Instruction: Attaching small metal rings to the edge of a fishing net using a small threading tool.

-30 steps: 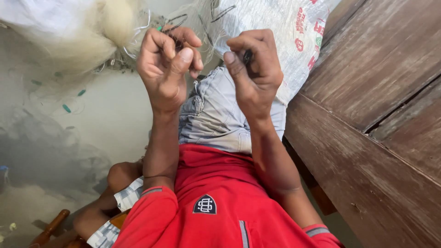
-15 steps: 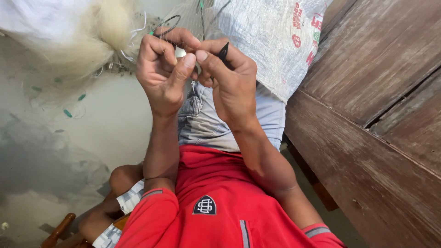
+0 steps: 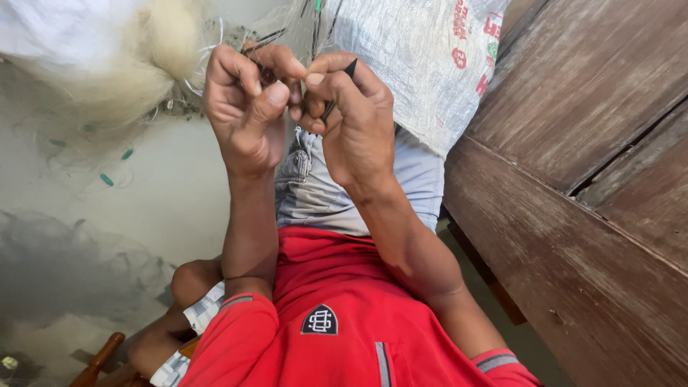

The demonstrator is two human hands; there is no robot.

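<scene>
Both hands [image 3: 301, 107] on fishing net [image 3: 136, 64]

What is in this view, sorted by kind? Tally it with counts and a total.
Hands: 2, the left hand and the right hand
Thin black tool in the right hand: 1
Pale fishing net: 1
White woven sack: 1
Total: 5

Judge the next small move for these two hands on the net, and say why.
Probably the right hand draws the thin black tool back through the strands, tightening them. It pinches that tool right against the left hand, whose fingers grip net threads running up to the pale net heap.
</scene>
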